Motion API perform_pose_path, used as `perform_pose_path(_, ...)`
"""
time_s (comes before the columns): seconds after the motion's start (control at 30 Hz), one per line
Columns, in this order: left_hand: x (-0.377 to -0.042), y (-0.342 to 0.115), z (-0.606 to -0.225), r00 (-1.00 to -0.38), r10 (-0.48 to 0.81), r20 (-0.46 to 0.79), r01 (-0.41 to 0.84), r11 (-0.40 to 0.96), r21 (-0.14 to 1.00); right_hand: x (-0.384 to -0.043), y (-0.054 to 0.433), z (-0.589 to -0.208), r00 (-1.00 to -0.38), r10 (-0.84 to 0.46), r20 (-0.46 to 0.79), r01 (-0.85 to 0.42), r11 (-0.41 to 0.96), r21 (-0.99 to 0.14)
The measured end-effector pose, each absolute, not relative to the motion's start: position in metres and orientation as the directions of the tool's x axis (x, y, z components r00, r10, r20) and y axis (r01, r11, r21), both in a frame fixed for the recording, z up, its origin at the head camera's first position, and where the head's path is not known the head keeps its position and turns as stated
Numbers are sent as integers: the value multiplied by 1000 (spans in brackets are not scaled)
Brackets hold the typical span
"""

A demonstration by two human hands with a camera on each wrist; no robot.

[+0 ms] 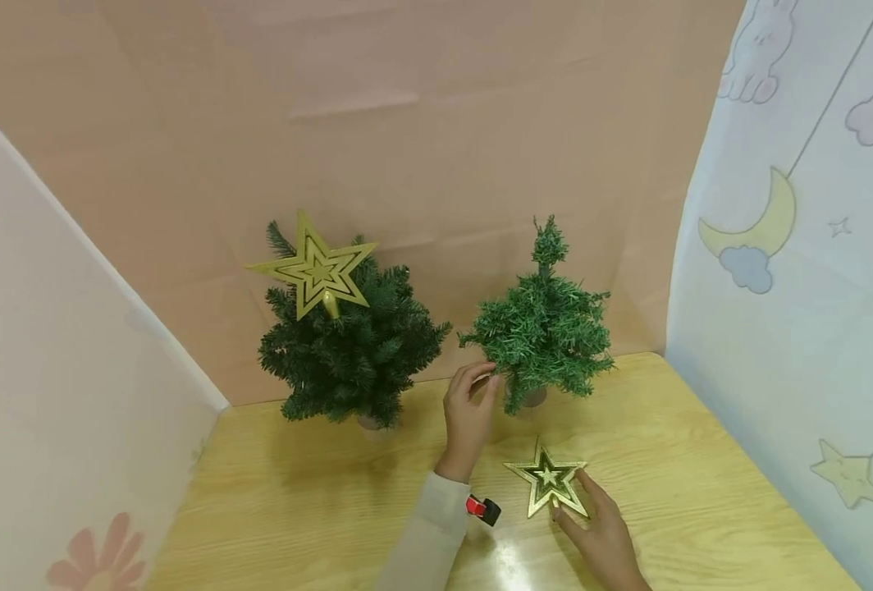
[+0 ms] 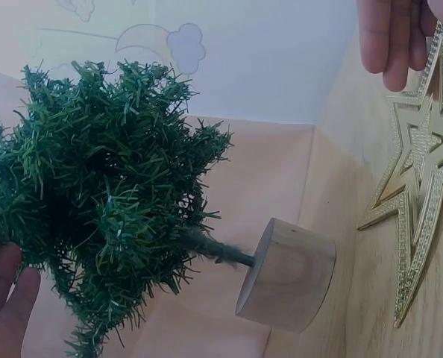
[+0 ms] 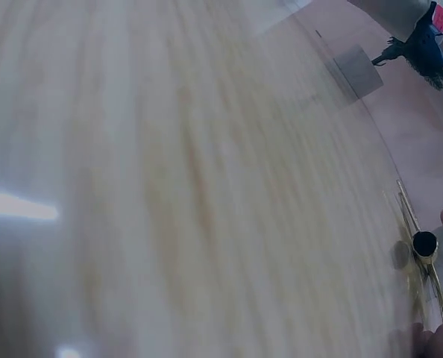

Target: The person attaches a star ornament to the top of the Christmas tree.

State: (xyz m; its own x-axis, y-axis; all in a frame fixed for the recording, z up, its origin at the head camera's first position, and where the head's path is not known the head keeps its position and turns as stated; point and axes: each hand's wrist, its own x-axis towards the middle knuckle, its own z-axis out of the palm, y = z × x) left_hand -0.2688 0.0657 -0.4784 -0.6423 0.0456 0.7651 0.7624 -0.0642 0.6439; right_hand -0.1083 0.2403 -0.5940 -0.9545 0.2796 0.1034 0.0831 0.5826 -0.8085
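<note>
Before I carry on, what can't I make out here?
Head: trunk of the darker tree, hidden by its own branches.
Left wrist: the rest of the lower star, cut off by the right edge.
Left wrist: part of the left grip, past the left edge.
Right wrist: most of the right grip, cut off by the right edge.

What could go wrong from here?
The left hand is at the lower branches of the right tree; a push might tip it.
The upper star leans on the left tree, so a bump could drop it.
The lower star could slip from the right hand.
</note>
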Motion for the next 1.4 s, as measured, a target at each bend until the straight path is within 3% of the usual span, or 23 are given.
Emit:
perform_pose_path(0.47,-278,62,-489,-628,35,777,775,-54,629,-111,231,-599,-949,264,175,31,626,-779)
perform_pose_path(0.73,-290,68,-509,-679,42,733,731,-64,680,-109,234,-598,-946,250,206,4,644,-765)
perform_pose_path(1.0,-274,69,-489,-669,9,743,743,-42,668,-110,244,-589,-953,189,239,-34,713,-700)
perform_pose_path(1.13,-266,64,-476,-664,14,748,747,-34,664,-112,250,-583,-960,177,219,-23,725,-689)
perform_pose_path(1.4,-269,59,-475,-737,28,675,670,-100,736,-118,254,-571,-980,169,100,46,693,-719)
